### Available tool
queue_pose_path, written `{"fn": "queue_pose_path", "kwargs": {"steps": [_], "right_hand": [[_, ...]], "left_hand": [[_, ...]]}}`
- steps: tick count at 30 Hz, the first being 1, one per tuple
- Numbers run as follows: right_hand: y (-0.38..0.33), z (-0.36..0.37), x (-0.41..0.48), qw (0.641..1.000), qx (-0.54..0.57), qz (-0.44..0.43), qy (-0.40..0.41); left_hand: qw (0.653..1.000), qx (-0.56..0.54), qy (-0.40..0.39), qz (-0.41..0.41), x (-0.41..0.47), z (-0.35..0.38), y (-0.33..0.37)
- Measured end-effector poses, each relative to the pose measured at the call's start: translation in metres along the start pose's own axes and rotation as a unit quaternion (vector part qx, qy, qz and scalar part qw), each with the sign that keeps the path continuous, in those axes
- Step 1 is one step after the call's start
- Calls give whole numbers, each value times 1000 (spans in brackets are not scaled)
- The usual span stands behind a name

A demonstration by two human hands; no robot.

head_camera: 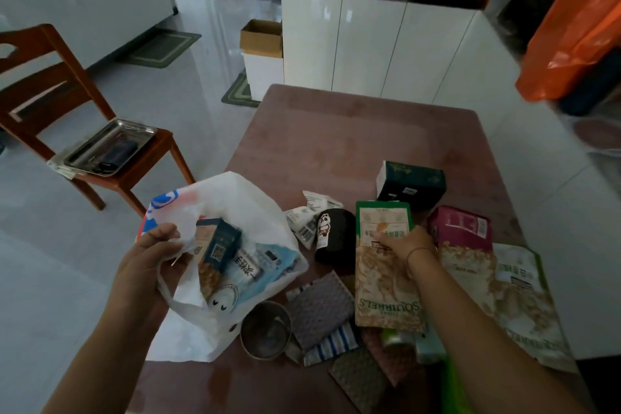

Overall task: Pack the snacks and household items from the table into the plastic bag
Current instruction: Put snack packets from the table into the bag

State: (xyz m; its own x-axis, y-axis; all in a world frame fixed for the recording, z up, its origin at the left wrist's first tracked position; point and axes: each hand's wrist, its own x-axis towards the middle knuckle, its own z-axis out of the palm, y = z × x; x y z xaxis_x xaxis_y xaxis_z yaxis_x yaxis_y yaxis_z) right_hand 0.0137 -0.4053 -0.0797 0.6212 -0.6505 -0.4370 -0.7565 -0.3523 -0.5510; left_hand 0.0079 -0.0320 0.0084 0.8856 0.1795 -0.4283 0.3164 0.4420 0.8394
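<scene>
Person stands at the pink table (353, 131), mid-pack. Left hand (148, 262) has its fingers pinched shut on the rim of the white plastic bag (242, 205), lifting that edge so the mouth gapes toward the pile; the bag slumps on the table's left edge. Already inside: a dark blue snack box (220, 242) and a light blue pouch (265, 262). Right hand (408, 245) is clamped on the green-topped nut pouch (386, 265), thumb on the front face, fingers wrapped round its right edge, probably the next thing to go in. Can't tell if the pouch is clear of the table yet. Still loose beside it: maroon pouch (462, 242), another green pouch (524, 302), dark green box (411, 183), black panda packet (336, 233), metal cup (265, 329), purple cloths (319, 307). Most items remain unpacked.
</scene>
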Motion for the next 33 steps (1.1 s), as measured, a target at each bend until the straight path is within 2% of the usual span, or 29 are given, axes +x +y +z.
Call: {"fn": "queue_pose_path", "kwargs": {"steps": [4,8,12,15,18,22,27,30,33], "right_hand": [[-7,-2,-11,998,-14,-27,63],[-8,-1,-13,997,69,-44,0],[-8,-9,-12,986,164,-25,-19],[-17,-21,-8,947,311,-5,-85],[-44,-25,-15,894,391,-26,-216],[-89,17,-56,886,303,-105,-335],[-119,99,-99,854,174,-62,-487],[-131,133,-115,858,154,-56,-486],[-143,151,-120,878,157,-43,-450]], "left_hand": [[1000,-1,5,-4,2,-4,1],[1000,3,5,4,-3,-4,2],[1000,-8,6,-3,-4,-5,2],[1000,-14,-2,-3,-3,-6,4],[1000,-17,-7,4,-5,-8,6],[1000,-22,-3,8,-8,-11,7],[999,-37,-16,21,-10,-19,9],[998,-30,-41,24,-14,-23,6],[997,-39,-55,25,-14,-30,3]]}}
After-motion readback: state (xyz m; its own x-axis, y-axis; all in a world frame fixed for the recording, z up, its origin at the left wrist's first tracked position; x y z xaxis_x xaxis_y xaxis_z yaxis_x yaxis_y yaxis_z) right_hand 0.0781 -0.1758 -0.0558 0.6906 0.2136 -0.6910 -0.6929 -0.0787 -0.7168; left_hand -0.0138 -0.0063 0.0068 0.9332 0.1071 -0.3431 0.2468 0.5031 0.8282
